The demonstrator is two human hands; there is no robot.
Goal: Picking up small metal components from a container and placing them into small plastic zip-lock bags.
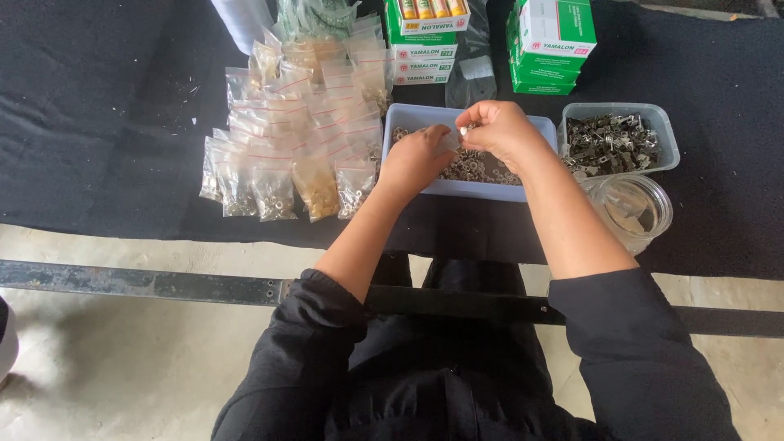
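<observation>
1. Head view, looking straight down: both forearms reach forward from black sleeves pushed up near the elbows, and the two hands meet over a pale blue tray (pixel 457 189).
2. The left hand (pixel 416 159) is bent at the wrist, knuckles up, fingers curled in a pinch toward the right hand. It seems to hold the edge of a small clear bag (pixel 452 140), though the bag is mostly hidden between the hands.
3. The right hand (pixel 500 131) sits slightly farther out, fingers closed in a pinch at its inner side on a small silvery piece (pixel 464 130) at the mouth of the bag; what kind of piece I cannot tell.
4. Directly beneath both hands, the tray holds a heap of small metal parts (pixel 482 167).
5. Just outside the right hand stands a clear tub (pixel 668 135) of dark metal brackets (pixel 608 140), and nearer the body from it, beside the right forearm, a round clear jar (pixel 633 208).
6. Outside the left hand lie rows of filled zip bags (pixel 286 139) on a black cloth (pixel 98 122).
7. Beyond the hands stand green and white boxes (pixel 551 41).
</observation>
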